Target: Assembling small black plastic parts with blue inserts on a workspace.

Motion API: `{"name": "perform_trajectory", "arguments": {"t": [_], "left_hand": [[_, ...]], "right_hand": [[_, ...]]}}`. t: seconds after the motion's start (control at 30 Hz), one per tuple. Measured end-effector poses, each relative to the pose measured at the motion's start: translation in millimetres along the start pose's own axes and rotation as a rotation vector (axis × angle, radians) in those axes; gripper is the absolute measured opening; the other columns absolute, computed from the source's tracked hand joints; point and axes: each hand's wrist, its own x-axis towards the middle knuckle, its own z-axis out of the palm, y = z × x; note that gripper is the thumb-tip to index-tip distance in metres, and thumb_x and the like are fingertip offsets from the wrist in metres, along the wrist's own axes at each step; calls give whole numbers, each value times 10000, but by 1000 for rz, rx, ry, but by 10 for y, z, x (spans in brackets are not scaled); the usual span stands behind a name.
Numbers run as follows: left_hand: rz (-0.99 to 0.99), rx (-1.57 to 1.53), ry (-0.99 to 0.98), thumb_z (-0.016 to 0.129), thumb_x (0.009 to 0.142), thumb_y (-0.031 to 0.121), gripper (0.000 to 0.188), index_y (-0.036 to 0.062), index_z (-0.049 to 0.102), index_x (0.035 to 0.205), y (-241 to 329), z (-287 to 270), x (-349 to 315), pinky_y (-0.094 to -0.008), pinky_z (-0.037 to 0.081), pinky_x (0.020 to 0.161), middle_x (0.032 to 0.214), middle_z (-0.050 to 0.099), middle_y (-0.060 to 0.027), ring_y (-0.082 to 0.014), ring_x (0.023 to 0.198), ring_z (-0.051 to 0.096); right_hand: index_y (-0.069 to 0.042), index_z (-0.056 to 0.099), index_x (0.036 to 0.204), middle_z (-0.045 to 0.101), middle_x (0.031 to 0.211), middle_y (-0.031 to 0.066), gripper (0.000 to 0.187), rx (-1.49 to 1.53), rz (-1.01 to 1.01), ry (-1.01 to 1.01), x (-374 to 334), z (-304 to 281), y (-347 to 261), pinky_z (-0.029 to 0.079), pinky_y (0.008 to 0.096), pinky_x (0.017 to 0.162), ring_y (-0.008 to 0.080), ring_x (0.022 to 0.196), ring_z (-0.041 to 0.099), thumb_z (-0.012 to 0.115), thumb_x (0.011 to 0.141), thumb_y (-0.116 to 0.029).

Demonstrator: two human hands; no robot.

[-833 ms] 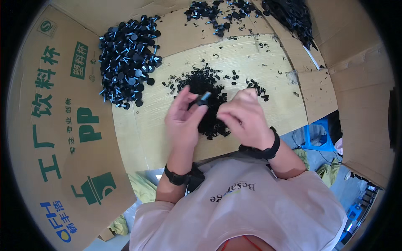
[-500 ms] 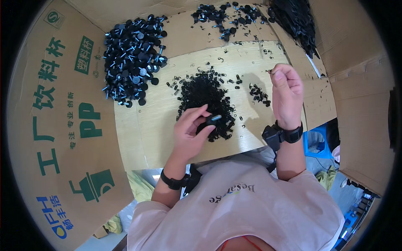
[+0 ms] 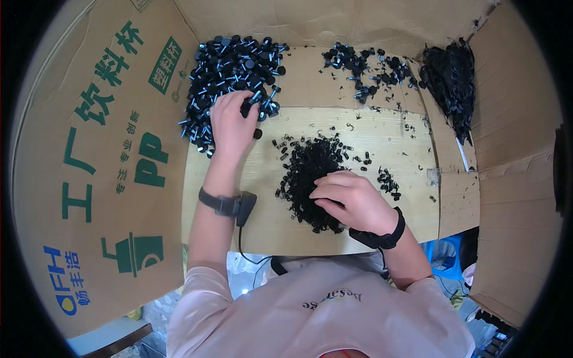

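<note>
My left hand (image 3: 234, 122) is at the near right side of a heap of black-headed bolts (image 3: 230, 62) at the far left. Its fingers are closed on one such bolt (image 3: 255, 98), whose shiny shank points up and to the right. My right hand (image 3: 358, 200) bends over a dark pile of small black plastic pieces (image 3: 307, 173) in the middle of the board. The fingertips of that hand come together at the pile; whatever they grip is hidden. Several of the small pieces look like open rings or short sleeves.
More black-headed bolts (image 3: 358, 65) lie scattered at the back. A small cluster of black pieces (image 3: 389, 182) sits right of the main pile. At the back right rests a bundle of black strips (image 3: 453, 89). Cardboard walls (image 3: 519, 131) enclose the board (image 3: 262, 230).
My left hand has gone from above the black pile out to the bolt heap. My right hand has dropped from its raised place at the right down to the pile. The view has shifted.
</note>
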Motion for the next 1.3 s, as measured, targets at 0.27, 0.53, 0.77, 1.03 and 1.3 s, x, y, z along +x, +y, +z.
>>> {"name": "perform_trajectory", "arguments": {"t": [0.27,0.53,0.77,1.03,1.3], "left_hand": [[62,233,-44,678,784,138,216,101,692,997,-210,275,16,-389,367,911,1101,657,-33,-235,1073,557],[84,-116,62,676,772,34,226,56,678,997,295,253,16,-364,417,923,1144,612,-97,-275,1070,557],[31,-597,-184,649,775,-64,195,4,666,958,554,521,-212,-299,499,775,1096,601,-118,-199,882,620],[-326,-1280,-411,651,845,-36,275,-10,605,1114,415,839,-337,-268,496,841,1078,625,-78,-125,920,613],[-442,-1365,-376,691,827,-30,325,-31,596,1138,497,837,-404,-269,523,813,1026,662,-90,-140,911,639]], "right_hand": [[-26,663,939,662,919,123,155,-121,74,72,72,-775,594,495,373,793,301,865,623,645,842,-146],[-26,646,1047,632,972,140,244,-288,319,265,415,-1222,1826,492,360,789,295,840,615,623,806,-53],[-7,632,1014,598,925,127,239,-347,350,344,596,-962,2066,493,326,760,252,780,599,645,775,-16],[17,608,957,586,1007,46,210,520,219,545,558,-484,1291,520,234,795,113,882,615,696,777,81],[35,611,1022,575,1073,67,224,742,203,431,660,146,1108,527,252,853,130,941,629,652,813,105]]}}
